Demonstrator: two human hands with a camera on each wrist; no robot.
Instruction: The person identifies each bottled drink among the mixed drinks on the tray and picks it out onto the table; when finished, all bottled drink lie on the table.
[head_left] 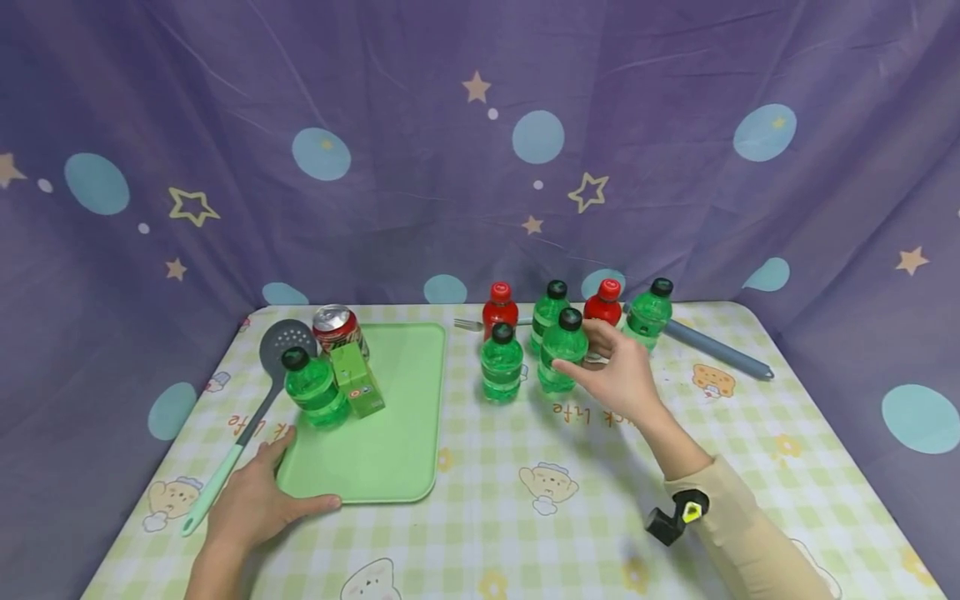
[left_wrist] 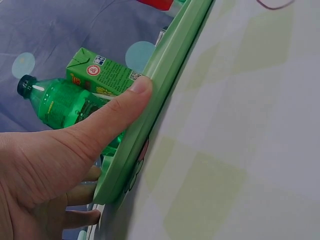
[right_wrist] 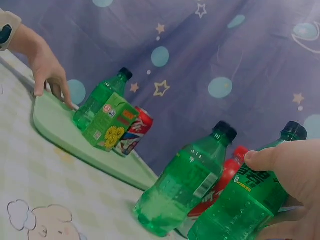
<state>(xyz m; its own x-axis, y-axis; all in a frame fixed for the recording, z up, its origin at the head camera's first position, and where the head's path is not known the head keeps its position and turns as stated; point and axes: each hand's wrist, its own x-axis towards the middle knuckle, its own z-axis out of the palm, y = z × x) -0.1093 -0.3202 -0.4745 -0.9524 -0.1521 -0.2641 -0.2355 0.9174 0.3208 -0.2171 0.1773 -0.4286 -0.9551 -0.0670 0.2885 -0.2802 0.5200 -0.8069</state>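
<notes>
My right hand (head_left: 618,375) grips a green soda bottle (head_left: 561,354) with a black cap, thumb on its near side; the right wrist view shows this bottle (right_wrist: 245,200) tilted in the frame. Beside it stands another green bottle (head_left: 501,367). At the near left corner of a light green tray (head_left: 390,462), my left hand (head_left: 258,500) touches the rim, thumb stretched along the front edge and fingers along the left side. On the tray are a green bottle (head_left: 318,396), a green drink carton (head_left: 358,383) and a soda can (head_left: 337,327).
Behind the held bottle stand red-capped bottles (head_left: 499,308) and further green bottles (head_left: 651,312). A grey rod-like tool (head_left: 720,348) lies at right, a fork (head_left: 468,324) at the back. The slotted skimmer (head_left: 262,408) lies left of the tray. A purple curtain (head_left: 420,208) hangs behind the table.
</notes>
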